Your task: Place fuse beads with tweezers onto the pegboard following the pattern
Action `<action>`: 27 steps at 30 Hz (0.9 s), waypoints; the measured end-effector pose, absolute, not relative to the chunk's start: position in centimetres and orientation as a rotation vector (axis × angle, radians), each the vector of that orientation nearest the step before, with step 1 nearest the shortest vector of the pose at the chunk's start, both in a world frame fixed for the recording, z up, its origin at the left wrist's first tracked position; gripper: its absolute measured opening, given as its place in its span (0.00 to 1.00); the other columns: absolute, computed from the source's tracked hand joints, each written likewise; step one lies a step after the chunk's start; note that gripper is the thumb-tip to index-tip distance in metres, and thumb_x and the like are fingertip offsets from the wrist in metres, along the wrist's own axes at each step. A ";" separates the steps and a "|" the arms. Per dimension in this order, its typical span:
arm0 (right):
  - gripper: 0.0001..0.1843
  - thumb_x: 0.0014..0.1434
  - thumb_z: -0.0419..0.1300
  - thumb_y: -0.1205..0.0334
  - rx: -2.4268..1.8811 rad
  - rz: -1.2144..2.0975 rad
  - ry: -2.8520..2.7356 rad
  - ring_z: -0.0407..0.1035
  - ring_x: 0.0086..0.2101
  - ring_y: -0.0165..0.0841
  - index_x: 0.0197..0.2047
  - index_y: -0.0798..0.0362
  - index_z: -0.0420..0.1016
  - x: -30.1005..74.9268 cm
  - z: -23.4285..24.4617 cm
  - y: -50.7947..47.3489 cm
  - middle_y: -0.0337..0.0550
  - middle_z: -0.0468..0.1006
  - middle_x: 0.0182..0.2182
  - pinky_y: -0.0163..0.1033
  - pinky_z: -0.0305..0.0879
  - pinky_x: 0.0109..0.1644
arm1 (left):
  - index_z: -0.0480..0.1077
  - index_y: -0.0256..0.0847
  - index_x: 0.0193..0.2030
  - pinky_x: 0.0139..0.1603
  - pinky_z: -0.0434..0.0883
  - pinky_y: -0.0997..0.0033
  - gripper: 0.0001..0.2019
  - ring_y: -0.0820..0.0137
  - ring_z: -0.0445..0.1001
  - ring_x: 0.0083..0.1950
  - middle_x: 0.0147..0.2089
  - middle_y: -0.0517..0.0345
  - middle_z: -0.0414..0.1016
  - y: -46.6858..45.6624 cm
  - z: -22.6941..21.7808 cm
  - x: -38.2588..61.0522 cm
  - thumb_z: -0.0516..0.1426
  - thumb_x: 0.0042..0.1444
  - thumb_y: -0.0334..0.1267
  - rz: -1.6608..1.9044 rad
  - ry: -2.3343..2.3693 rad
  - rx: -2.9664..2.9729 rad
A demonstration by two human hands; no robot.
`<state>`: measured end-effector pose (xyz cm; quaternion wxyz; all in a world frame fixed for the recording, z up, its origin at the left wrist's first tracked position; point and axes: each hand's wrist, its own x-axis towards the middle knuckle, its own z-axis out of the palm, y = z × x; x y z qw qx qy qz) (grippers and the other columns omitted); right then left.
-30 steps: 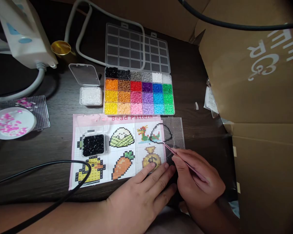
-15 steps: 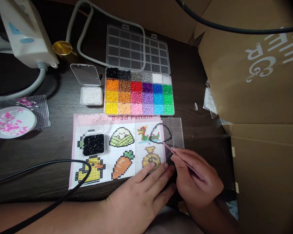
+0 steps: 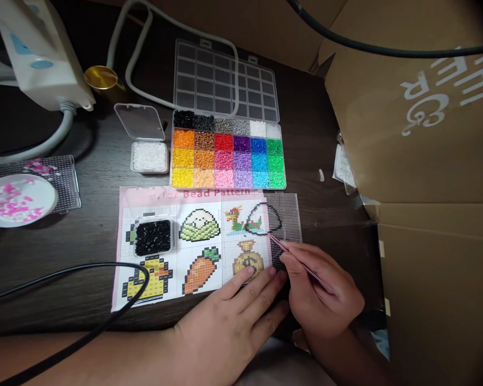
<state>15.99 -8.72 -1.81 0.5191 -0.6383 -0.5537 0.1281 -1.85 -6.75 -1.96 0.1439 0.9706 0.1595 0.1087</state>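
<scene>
Pink tweezers (image 3: pixel 306 266) are pinched in my right hand (image 3: pixel 326 289), their tips at the lower edge of a rounded outline of black beads (image 3: pixel 280 219). That outline sits on a clear pegboard (image 3: pixel 292 209), which overlaps the right part of the printed bead pattern sheet (image 3: pixel 173 279). My left hand (image 3: pixel 241 308) lies with fingers spread on the board's lower edge and the sheet. Whether the tweezer tips grip a bead is too small to tell. An open box of black beads (image 3: pixel 153 238) rests on the sheet's left part.
Behind the sheet stands an open sorting case (image 3: pixel 229 188) of coloured beads, beside a small box of white beads (image 3: pixel 149 157). A white dish (image 3: pixel 48 206) with pink and white beads is at left. A black cable (image 3: pixel 64 277) crosses the lower left; cardboard (image 3: pixel 438 257) walls the right.
The view has shifted very slightly, moving everything a little to the left. Both hands and the tweezers keep nearly the same place at the bead outline.
</scene>
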 end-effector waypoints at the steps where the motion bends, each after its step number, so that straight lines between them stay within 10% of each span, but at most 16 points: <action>1: 0.23 0.52 0.67 0.82 -1.532 0.307 -1.325 0.81 0.38 0.32 0.46 0.48 0.84 16.0 -1.8 -8.7 0.39 0.86 0.42 0.37 0.80 0.44 | 0.67 0.42 0.67 0.74 0.39 0.51 0.29 0.56 0.56 0.73 0.73 0.46 0.61 -6.8 -2.0 -1.9 0.59 0.61 0.47 0.313 0.460 2.799; 27: 0.22 0.54 0.66 0.80 -1.506 0.322 -1.319 0.81 0.37 0.33 0.46 0.47 0.84 16.1 -2.2 -8.6 0.41 0.86 0.40 0.38 0.81 0.42 | 0.68 0.44 0.66 0.74 0.38 0.51 0.27 0.56 0.58 0.72 0.71 0.47 0.64 -6.8 -2.5 -2.0 0.58 0.62 0.48 0.369 0.457 2.848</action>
